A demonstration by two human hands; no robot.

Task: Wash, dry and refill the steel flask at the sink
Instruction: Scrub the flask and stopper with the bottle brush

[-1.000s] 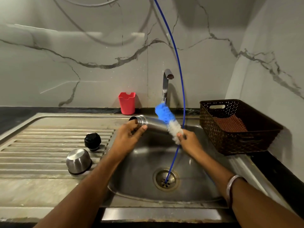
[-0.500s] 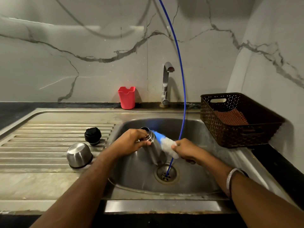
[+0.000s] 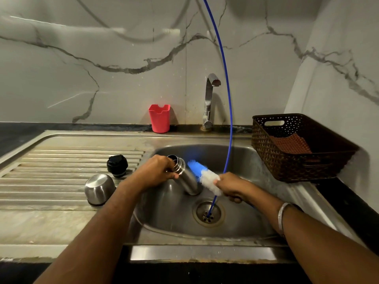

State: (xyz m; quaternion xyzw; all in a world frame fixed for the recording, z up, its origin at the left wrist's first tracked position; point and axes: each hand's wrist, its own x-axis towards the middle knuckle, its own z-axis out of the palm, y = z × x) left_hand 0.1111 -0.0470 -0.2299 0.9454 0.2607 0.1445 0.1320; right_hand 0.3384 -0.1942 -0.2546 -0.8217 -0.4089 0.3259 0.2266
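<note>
The left hand [image 3: 155,173] has its fingers wrapped round the neck of the flask [image 3: 185,177], which tilts over the sink [image 3: 242,218] basin, open mouth toward 11 o'clock. The right hand [image 3: 230,186] grips the brush [image 3: 205,176], bristles touching the flask's side. At 9 o'clock, a cap [image 3: 117,166] and cup [image 3: 99,189] sit on the drainboard.

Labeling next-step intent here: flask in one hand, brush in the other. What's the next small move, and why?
Probably swing the brush tip up to the mouth and push it in. The left hand grips the flask by its neck, tilted, base low in the sink, mouth open. The right hand holds the brush beside the body, bristles still outside.
</note>
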